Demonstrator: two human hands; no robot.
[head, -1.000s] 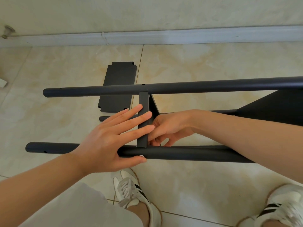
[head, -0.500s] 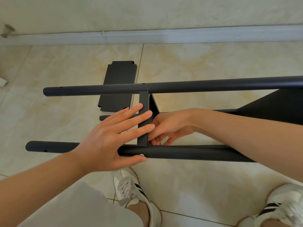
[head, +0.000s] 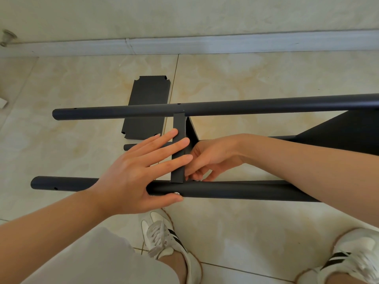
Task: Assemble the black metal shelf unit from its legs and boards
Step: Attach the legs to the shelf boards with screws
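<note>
Black steel, half built: the shelf unit [head: 338, 138] lies on its side on the tiled floor [head: 266, 78], with a far leg [head: 246, 106] and a near leg [head: 235, 192] running parallel and a board [head: 178, 128] standing edge-on between them. The left hand [head: 131, 173] spreads flat, grip wide. Its straight fingers [head: 164, 138] lie against the board's edge and its thumb presses a silver screw [head: 176, 193] on the near leg, apparently to hold the joint aligned. The right hand [head: 213, 156] reaches behind the board with fingers curled; whether its grip holds anything I cannot tell. A spare board [head: 147, 99] lies flat toward the wall [head: 184, 15].

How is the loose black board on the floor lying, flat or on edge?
Flat: the loose board lies on the floor tiles, its notched corners showing.
</note>
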